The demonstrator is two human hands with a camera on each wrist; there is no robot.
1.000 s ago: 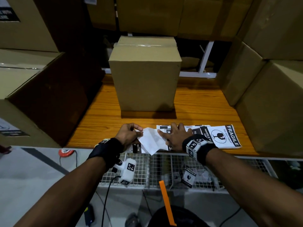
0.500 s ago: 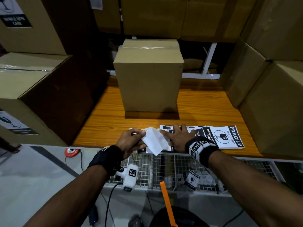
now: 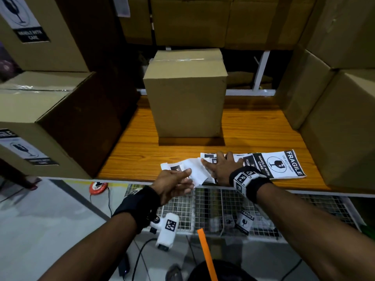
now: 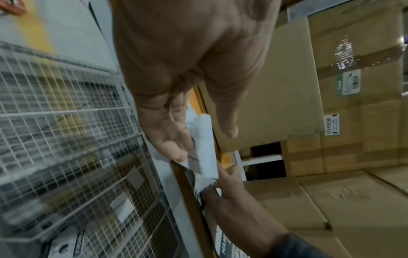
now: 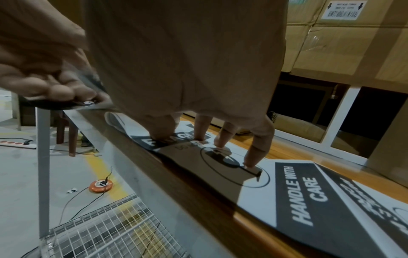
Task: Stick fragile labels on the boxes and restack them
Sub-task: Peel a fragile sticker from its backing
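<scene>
A plain cardboard box (image 3: 186, 94) stands upright in the middle of the wooden table (image 3: 132, 151). Black-and-white fragile labels (image 3: 280, 165) lie overlapped along the table's front edge. My right hand (image 3: 219, 161) presses them flat with spread, straight fingers (image 5: 253, 157). My left hand (image 3: 187, 177) is at the table's edge, just left of it. It pinches a label sheet (image 3: 195, 171) between thumb and fingers, the sheet's white back curled upward. In the left wrist view that sheet (image 4: 204, 139) shows as a white roll beside my fingers (image 4: 176, 148).
Stacked cartons with fragile labels (image 3: 26, 151) wall in the left side, more cartons (image 3: 341, 128) the right and back. A wire basket (image 3: 203, 207) with label scraps hangs below the table edge. An orange cable reel (image 3: 98, 187) lies on the floor.
My left hand has turned palm-up and drawn the white sheet back toward the table's front edge. My right hand has stayed pressed on the labels.
</scene>
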